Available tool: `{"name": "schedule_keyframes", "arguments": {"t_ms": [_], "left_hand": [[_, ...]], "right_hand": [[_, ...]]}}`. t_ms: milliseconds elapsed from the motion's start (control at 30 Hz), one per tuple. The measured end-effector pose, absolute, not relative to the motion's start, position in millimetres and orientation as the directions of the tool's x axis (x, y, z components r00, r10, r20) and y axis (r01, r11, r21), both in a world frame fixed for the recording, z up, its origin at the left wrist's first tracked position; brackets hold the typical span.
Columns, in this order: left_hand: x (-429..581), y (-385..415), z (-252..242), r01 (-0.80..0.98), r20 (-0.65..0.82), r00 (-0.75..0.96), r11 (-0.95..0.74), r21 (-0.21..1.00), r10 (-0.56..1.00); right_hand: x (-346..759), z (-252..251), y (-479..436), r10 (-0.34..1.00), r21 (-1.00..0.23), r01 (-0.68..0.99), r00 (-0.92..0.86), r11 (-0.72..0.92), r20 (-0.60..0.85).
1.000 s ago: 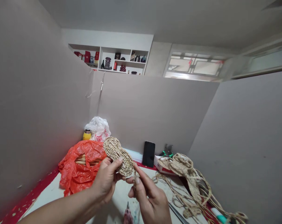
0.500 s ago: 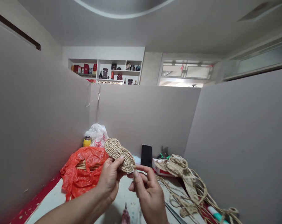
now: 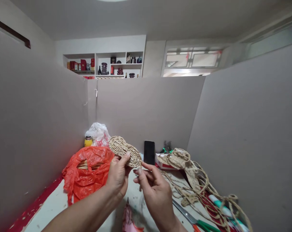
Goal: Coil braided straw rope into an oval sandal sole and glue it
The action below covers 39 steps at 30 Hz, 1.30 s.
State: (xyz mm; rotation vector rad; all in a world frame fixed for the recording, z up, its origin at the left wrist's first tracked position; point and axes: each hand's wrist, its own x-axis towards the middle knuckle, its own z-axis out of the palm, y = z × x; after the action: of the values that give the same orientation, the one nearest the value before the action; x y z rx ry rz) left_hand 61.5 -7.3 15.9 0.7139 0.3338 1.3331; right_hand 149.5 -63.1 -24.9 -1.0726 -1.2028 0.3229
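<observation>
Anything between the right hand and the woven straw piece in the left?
Nothing visible. The left hand holds the woven straw piece up, and the fingertips of the right hand are right at its lower end, with no object between them.

Left forearm (image 3: 85,214) enters from lower left, angled up toward centre, bare. Left hand (image 3: 118,177) raised at mid-frame, back of hand toward camera, thumb (image 3: 126,157) stretched upward and pressed forward, fingers curled behind in closed grip. Right hand (image 3: 155,196) comes up from bottom edge just right of left hand, back toward camera, wrist (image 3: 176,225) at frame edge. Right index finger (image 3: 146,167) and thumb pinched together, tips pointing left, nearly meeting left thumb; other fingers loosely curled below.
</observation>
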Motion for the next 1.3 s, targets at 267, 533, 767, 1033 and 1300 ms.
{"name": "schedule_keyframes", "arguments": {"t_ms": [267, 533, 767, 1033, 1300], "left_hand": [[77, -2, 11, -0.785, 0.176, 0.180, 0.034, 0.619, 0.968], [88, 5, 14, -0.777, 0.203, 0.146, -0.015, 0.629, 0.968], [94, 1, 18, -0.747, 0.230, 0.151, -0.042, 0.664, 0.961], [81, -4, 17, -0.579, 0.494, 0.254, -0.279, 0.767, 0.832], [46, 14, 22, -0.488, 0.597, 0.550, -0.355, 0.798, 0.584]], "right_hand": [[149, -27, -45, 0.721, -0.855, 0.187, 0.468, 0.484, 0.511], [148, -23, -24, 0.722, -0.860, -0.002, 0.543, 0.511, 0.428], [151, -17, -17, 0.729, -0.792, -0.210, 0.572, 0.573, 0.376], [160, 3, -32, 0.764, -0.685, -0.437, 0.583, 0.582, 0.277], [164, 17, -52, 0.902, -0.663, -0.626, 0.385, 0.411, 0.195]]}}
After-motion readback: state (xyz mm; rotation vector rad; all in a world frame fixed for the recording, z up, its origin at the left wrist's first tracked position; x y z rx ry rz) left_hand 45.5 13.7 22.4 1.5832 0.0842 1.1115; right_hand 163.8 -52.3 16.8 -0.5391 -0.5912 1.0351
